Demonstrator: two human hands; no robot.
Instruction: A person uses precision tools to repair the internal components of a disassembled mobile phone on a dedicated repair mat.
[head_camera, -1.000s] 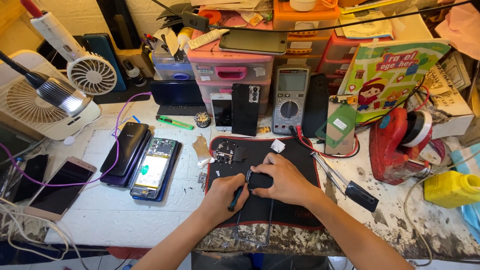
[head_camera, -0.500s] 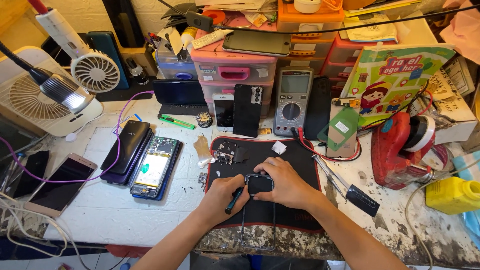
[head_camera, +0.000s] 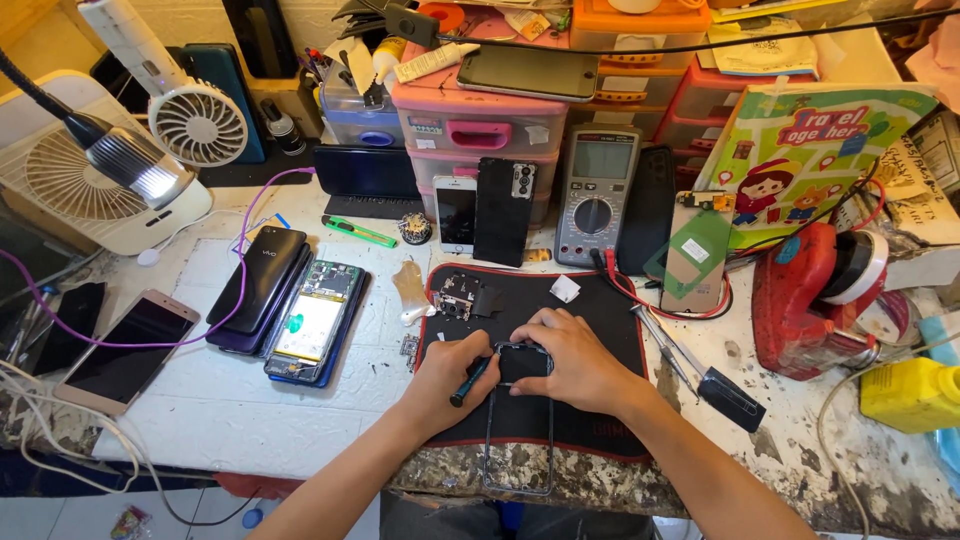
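left hand | clenched on green-tipped screwdriver | right hand | fingers pressing phone frame flat

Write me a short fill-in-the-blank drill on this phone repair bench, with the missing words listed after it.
1. The left hand holds a small ____ with a green handle.
2. The right hand presses on the top of a phone frame that lies on a black ____ with a red edge.
3. Left of the hands, an opened phone with its circuit board showing lies beside a ____ phone plugged into a purple cable.
4. The grey multimeter stands against the pink ____.

Missing words: screwdriver; mat; dark; drawers
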